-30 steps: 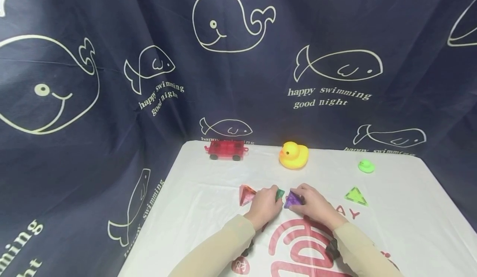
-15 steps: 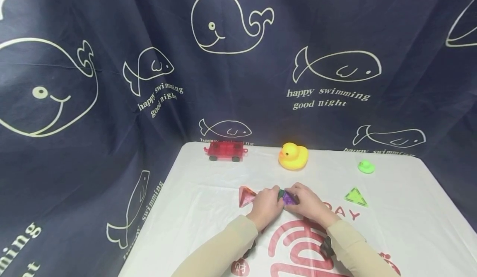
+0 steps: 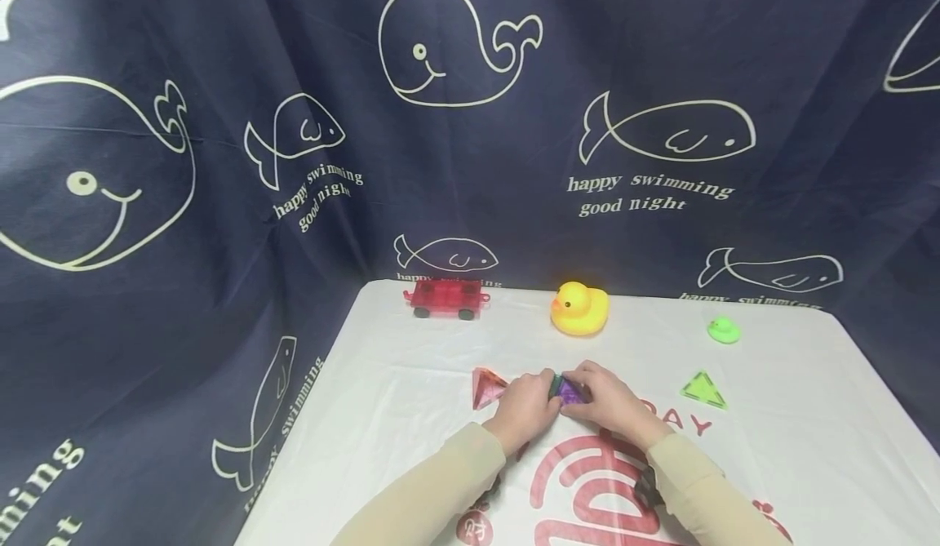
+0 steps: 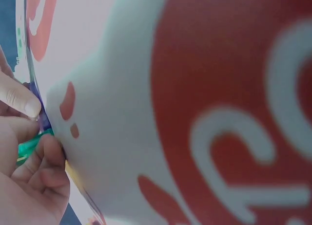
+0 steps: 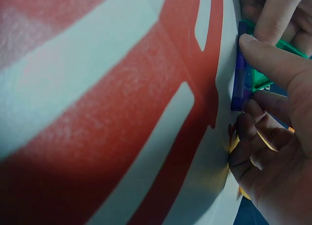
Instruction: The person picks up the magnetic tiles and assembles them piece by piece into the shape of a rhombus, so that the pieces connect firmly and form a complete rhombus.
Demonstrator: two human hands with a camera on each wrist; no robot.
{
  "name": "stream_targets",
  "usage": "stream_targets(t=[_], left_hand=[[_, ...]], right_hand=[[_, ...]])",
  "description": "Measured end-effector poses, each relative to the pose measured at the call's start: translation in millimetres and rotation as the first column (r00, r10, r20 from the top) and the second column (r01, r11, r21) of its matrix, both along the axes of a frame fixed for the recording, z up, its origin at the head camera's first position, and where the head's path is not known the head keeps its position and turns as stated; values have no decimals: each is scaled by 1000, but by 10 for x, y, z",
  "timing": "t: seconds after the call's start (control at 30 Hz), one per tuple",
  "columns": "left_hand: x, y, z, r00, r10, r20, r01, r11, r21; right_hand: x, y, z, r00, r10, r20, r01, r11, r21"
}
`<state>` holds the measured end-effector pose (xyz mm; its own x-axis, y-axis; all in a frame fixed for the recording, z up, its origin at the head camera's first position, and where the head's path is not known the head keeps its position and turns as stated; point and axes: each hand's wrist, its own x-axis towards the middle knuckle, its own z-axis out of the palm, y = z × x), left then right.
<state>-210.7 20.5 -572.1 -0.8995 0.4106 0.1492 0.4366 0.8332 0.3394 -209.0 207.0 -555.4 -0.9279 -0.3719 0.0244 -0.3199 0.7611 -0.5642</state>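
In the head view my left hand [image 3: 525, 405] pinches a translucent green magnetic tile [image 3: 556, 383], mostly covered by the fingers. My right hand [image 3: 611, 399] holds a translucent purple triangular magnetic tile [image 3: 570, 392] by thumb and fingers. The two tiles meet edge to edge between the hands. Seen from the right wrist, the purple tile [image 5: 238, 81] stands low at the tabletop with the green tile [image 5: 261, 79] behind it. From the left wrist the green tile [image 4: 29, 148] shows between curled fingers. Just left of the left hand sits a red-orange triangular tile piece [image 3: 488, 388].
A yellow-green triangle tile [image 3: 703, 389] lies to the right. Along the back stand a red wheeled car base [image 3: 446, 298], a yellow duck [image 3: 580, 309] and a small green duck [image 3: 724, 330]. Dark whale-print cloth [image 3: 470, 170] hangs behind the white-covered table [image 3: 396, 423].
My right hand has moved left with the purple tile, closing the gap to the green tile. The left hand stays nearly in place, still gripping the green tile.
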Motion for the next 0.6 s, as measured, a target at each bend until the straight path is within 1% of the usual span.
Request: stream_targets(t=[0.1, 0.27, 0.33, 0.4, 0.6], left_hand=[[4, -28, 24, 999, -27, 27, 28, 1000, -14], [8, -76, 61, 993, -56, 103, 55, 998, 8], [9, -93, 67, 991, -60, 122, 58, 998, 19], [7, -103, 62, 989, -66, 132, 63, 998, 30], [-15, -102, 44, 988, -86, 127, 79, 995, 60]], right_hand=[[0, 5, -12, 1000, 2, -4, -2, 1000, -3], [21, 21, -54, 1000, 2, -12, -3, 1000, -24], [33, 24, -73, 1000, 4, -17, -4, 1000, -29], [39, 28, -87, 1000, 4, -24, -5, 1000, -26], [42, 49, -87, 1000, 0, -31, -1, 1000, -30]])
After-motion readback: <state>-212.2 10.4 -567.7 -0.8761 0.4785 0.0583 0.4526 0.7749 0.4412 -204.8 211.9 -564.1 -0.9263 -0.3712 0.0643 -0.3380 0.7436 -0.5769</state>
